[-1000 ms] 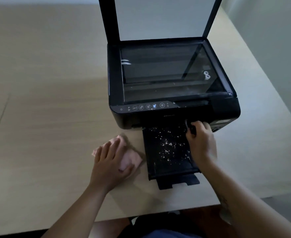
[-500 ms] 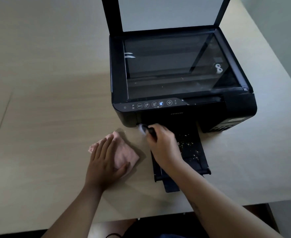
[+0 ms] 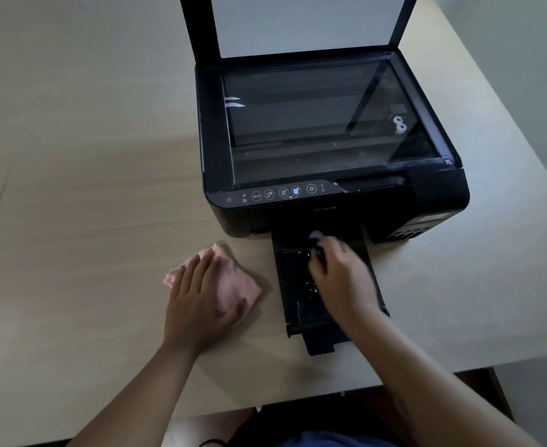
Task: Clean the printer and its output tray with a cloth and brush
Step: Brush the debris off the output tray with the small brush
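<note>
On the pale table, the printer sits at 1 o'clock, its output tray drawn out toward 6. The right hand curls round the brush at the tray's far end. The left hand lies flat, fingers slightly apart, on the cloth at the tray's 9. Short, light strokes toward 6 should gather the specks.

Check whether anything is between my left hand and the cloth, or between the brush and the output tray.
Nothing visible is. The left hand lies flat on the pink cloth on the table, and the right hand holds the brush right over the output tray, where light specks lie.
</note>
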`<state>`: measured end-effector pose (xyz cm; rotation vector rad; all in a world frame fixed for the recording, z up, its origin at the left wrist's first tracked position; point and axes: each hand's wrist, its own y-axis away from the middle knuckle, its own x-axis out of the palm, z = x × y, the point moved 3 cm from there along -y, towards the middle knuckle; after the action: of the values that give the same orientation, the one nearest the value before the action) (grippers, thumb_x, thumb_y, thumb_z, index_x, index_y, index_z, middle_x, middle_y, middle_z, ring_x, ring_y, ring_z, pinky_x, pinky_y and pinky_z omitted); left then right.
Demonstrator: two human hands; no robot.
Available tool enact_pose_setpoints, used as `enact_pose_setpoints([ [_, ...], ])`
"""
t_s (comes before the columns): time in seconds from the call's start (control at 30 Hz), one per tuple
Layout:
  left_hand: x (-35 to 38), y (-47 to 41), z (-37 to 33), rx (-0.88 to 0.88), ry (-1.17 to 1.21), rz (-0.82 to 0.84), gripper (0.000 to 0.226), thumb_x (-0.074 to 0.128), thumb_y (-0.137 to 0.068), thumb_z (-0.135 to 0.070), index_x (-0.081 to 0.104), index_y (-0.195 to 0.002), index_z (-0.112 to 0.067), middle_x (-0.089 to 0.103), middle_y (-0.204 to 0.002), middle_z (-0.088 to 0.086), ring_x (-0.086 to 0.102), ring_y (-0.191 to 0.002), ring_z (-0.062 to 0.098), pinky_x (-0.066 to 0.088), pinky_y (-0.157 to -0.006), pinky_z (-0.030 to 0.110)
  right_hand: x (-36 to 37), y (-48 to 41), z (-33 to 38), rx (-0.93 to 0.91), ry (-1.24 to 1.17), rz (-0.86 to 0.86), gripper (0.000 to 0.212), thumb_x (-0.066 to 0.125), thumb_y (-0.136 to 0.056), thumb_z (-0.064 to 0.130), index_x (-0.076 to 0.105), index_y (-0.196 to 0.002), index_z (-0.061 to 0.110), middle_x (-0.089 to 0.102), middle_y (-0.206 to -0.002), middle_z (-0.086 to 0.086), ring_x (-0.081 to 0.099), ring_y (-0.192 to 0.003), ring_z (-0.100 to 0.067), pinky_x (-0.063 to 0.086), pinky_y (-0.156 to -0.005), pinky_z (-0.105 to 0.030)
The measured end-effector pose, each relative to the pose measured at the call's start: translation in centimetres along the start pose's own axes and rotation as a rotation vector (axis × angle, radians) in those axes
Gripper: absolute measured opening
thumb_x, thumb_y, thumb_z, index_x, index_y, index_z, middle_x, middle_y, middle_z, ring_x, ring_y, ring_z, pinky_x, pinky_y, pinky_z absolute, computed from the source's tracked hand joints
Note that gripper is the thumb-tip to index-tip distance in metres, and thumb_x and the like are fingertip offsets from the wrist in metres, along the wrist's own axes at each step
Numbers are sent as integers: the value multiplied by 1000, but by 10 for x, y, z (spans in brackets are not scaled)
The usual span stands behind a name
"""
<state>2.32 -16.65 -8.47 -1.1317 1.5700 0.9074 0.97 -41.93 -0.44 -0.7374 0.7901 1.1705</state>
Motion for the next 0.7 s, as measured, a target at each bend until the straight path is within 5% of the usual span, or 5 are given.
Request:
enact_pose_setpoints([
  [0.17, 3, 1, -10, -50, 31, -41, 91, 51, -81, -69, 37, -147, -8, 32, -157, 11, 21, -148, 27, 18, -120, 43, 14, 4, 32, 50, -307, 153, 18, 60, -95, 27, 59, -92, 9, 63, -81, -2, 58, -67, -19, 44, -56, -33],
  [0.27, 3, 2, -9, -60, 37, -63, 89, 50, -80, -69, 39, -145, -10, 33, -156, 9, 22, -148, 26, 18, -120, 41, -4, -4, 4, 347, -411, 47, 10, 62, -92, 23, 62, -89, 13, 60, -72, 6, 55, -63, -8, 40, -53, -17],
  [0.37, 3, 2, -8, -70, 44, -64, 87, 52, -79, -67, 39, -146, -13, 33, -157, 6, 20, -148, 24, 18, -120, 41, -33, -8, -33, 458, -341, -74, 9, 60, -94, 23, 58, -88, 17, 56, -72, 10, 51, -64, -8, 35, -51, -18],
  [0.57, 2, 1, -10, -70, 34, -66, 86, 51, -79, -66, 39, -146, -13, 33, -157, 6, 20, -148, 24, 18, -120, 41, -41, -4, -46, 200, 16, -96, 10, 63, -89, 12, 56, -92, 6, 64, -88, -18, 57, -72, -37, 40, -58, -36],
  [0.7, 1, 1, -11, -80, 37, -73, 87, 51, -80, -67, 37, -146, -13, 32, -157, 6, 21, -148, 24, 19, -119, 42, -7, 10, -3, -2, 20, 36, 17, 63, -89, 15, 61, -103, 6, 68, -88, -15, 65, -73, -37, 50, -53, -39],
])
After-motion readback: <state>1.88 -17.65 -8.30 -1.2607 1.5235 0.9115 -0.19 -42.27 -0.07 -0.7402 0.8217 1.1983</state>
